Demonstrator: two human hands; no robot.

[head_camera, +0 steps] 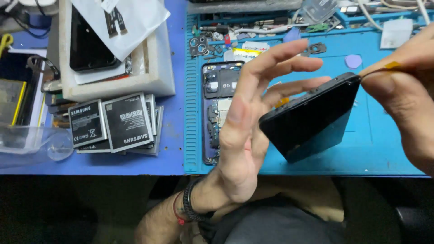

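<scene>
Both hands grip: left hand (244, 131) steadies black phone (307, 119), right hand (402, 86) pinches orange-tipped strip (384, 68), batteries (113, 124) nearby.

Just the one cam, strapped to my head, looking steeply down from close up at my blue work mat (361, 153). My own lap fills the bottom edge, so no second angle to compare.

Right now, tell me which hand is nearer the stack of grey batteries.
Left. The left hand steadies the black phone panel at mid-mat, apart from the batteries further left on the table. The right hand works at the panel's far right corner.
</scene>
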